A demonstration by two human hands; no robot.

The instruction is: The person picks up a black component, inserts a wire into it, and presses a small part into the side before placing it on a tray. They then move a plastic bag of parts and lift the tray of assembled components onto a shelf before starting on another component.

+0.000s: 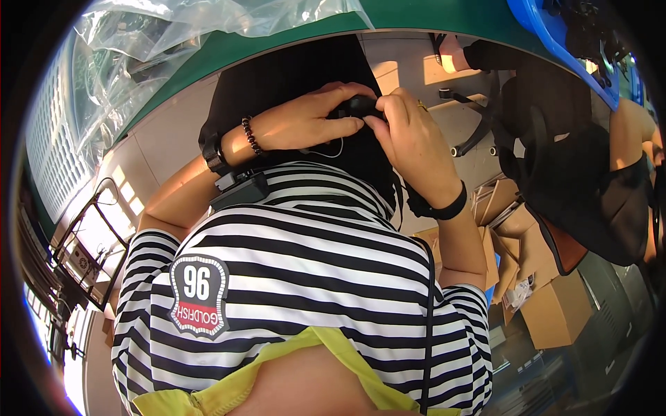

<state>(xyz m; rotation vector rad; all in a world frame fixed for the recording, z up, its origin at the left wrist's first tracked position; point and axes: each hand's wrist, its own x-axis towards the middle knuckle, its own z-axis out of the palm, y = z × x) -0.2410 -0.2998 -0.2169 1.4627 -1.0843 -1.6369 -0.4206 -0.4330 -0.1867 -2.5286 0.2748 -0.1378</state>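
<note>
- The person's left hand [320,116] closes on a black piece [359,106], held between both hands.
- The right hand [416,142] pinches its right end.
- A green table [430,15] lies beyond the grip.

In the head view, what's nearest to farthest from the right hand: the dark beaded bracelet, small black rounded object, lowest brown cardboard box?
1. Black object, just left of the right hand.
2. Bracelet, on the left wrist.
3. Cardboard box, lower right.
</note>
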